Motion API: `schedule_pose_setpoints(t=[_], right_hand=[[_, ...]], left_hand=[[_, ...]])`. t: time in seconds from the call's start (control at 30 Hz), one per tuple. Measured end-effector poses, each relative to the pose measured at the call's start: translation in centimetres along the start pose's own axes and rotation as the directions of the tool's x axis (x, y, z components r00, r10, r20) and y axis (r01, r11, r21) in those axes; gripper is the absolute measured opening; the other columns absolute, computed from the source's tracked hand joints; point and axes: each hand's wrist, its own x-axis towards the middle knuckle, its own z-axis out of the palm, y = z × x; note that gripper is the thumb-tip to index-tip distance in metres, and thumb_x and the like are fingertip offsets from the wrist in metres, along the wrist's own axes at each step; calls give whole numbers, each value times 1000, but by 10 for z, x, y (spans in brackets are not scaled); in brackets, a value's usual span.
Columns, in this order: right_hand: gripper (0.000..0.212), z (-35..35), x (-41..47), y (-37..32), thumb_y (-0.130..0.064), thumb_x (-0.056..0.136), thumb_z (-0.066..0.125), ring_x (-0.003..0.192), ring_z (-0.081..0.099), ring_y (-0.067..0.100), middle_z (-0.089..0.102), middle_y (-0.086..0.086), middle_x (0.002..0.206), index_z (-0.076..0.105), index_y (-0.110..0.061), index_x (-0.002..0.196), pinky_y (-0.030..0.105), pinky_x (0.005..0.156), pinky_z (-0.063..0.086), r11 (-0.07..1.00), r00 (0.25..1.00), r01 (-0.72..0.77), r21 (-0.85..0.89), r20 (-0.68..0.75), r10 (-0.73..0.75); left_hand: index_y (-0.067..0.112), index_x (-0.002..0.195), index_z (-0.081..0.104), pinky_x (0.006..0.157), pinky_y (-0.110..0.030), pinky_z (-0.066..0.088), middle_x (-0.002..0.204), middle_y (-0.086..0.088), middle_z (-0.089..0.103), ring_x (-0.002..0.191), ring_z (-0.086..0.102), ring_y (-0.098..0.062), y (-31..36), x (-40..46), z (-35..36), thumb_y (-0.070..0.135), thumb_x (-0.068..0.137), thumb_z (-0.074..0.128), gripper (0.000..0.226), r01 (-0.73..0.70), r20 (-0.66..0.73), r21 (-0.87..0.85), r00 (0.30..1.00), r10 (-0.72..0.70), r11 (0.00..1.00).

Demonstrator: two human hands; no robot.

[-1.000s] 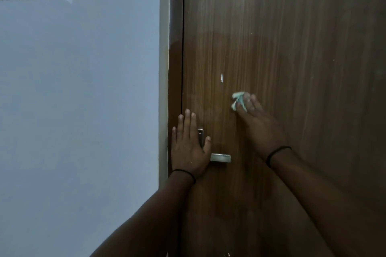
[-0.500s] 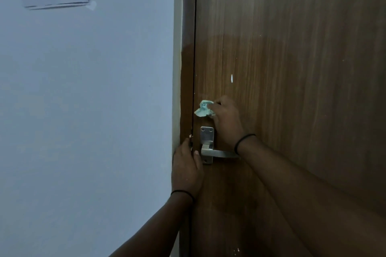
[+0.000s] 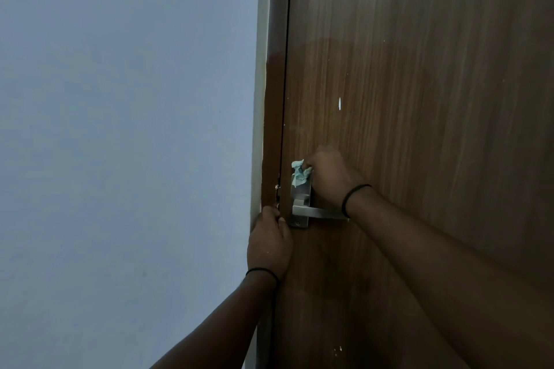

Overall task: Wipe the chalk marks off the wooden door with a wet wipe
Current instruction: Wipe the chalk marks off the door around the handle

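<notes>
The wooden door (image 3: 419, 99) keeps a chalk mark (image 3: 339, 104) above the handle (image 3: 317, 213). The right hand (image 3: 326, 177) pinches the wet wipe (image 3: 299, 177) near the door's left edge; the left hand (image 3: 269, 243) curls around that edge beside the pale wall (image 3: 120, 129).

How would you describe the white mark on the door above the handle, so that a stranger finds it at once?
Start at the brown wooden door that fills the right side. Find the metal handle near its left edge, where the right hand holds a wet wipe. The white mark is above that hand: a short upright streak, larger than the tiny specks around.
</notes>
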Motion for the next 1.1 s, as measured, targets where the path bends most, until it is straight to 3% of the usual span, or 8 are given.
schedule_pose_setpoints(t=[0.17,0.3,0.43,0.53,0.63,0.77,0.93,1.1], right_hand=[[23,-26,24,3,-7,96,54,114,55,24,61,11,120,65,-8,116,36,97,47,1000,975,12,-15,-223,-15],[30,-1,8,-8,-15,96,58,121,52,22,55,6,131,61,-15,127,37,105,43,997,995,32,-73,95,-25],[35,3,-11,-1,-7,93,57,118,53,21,56,7,132,64,-17,126,36,102,46,996,994,-84,11,65,83],[32,9,-26,-6,-7,93,59,120,55,20,56,8,135,64,-15,124,33,102,47,998,971,-56,-36,231,63],[37,18,-35,-11,-4,91,64,128,50,21,53,9,141,63,-15,127,32,106,44,999,980,-42,2,196,41],[31,19,-40,-12,-5,93,59,124,51,23,58,10,133,65,-12,123,31,103,41,999,990,15,33,143,-19],[20,29,-54,-15,-17,93,58,112,58,22,68,3,114,70,-16,110,32,93,47,969,967,242,41,69,-245],[32,35,-72,1,-28,100,52,139,38,17,48,1,149,64,-17,127,32,116,28,947,945,314,-60,111,-306]], left_hand=[[27,105,46,64,-13,39,93,8,58,78,55,-6,3,0,-1,25,101,45,4,-23,10,6,1000,23,1000],[28,103,46,61,-10,36,89,10,57,74,53,1,1,-4,0,24,102,43,4,-34,-14,-15,999,34,999],[24,108,50,61,-8,33,88,14,54,74,50,6,4,-3,0,23,102,42,10,-34,-40,-30,999,33,999],[25,110,51,61,-8,32,84,22,50,76,52,2,11,3,0,20,101,43,13,28,-74,-81,997,-34,996],[24,118,51,69,-14,42,100,10,59,89,57,-8,19,9,-2,19,102,41,20,107,-105,-169,987,-125,980],[19,124,51,89,-38,55,112,-5,67,99,64,-22,25,8,-7,18,104,38,23,158,-111,-212,977,-184,964],[17,124,51,88,-36,55,108,-8,68,96,65,-23,24,5,-11,19,104,38,23,162,-124,-209,974,-191,964],[18,121,52,84,-32,53,105,-5,67,94,64,-22,22,2,-11,20,104,38,22,160,-126,-186,975,-185,969]])
